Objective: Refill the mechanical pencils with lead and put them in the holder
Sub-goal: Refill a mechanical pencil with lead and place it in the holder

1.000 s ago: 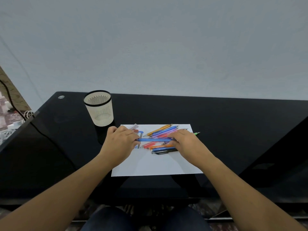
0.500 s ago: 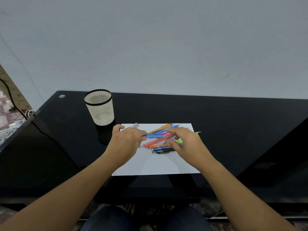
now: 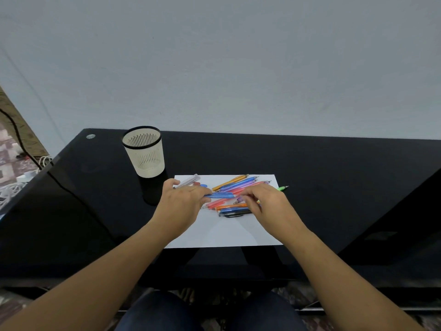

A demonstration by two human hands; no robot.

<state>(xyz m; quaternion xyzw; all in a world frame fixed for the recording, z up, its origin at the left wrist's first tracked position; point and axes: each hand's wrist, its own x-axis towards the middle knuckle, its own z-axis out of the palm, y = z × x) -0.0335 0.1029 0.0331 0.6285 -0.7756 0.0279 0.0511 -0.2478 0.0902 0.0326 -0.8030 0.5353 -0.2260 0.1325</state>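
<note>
While the person is sitting at the surface, legs: dark trousers are showing at the btm edge, under the front rim.
Forearms: both are reaching fwd over the front rim, converging on the paper.
Paper: white sheet is lying flat on the surface; its near half is carrying nothing but shadows.
Left hand: is hovering over the paper's left part, fingers curled & pinching the left end of the blue pencil.
Right hand: is facing it, thumb & fingertips pinching the pencil's right end.
Blue pencil: is being held roughly level betw. both hands, just above the pile.
Near pencils: red, orange, blue & black ones are lying bunched on the paper, partly under the right hand.
Far pencils: orange, blue & purple ones are lying side by side, angled toward the paper's far right corner.
Green pencil: is poking out past the paper's right edge, beyond the right hand.
Clear tube: is lying at the paper's far left corner, just beyond the left hand; contents too small to tell.
Holder: cream slotted cup w/ black rim is standing upright on the surface, beyond the paper's far left corner.
Wall: plain pale grey, rising behind the surface.
</note>
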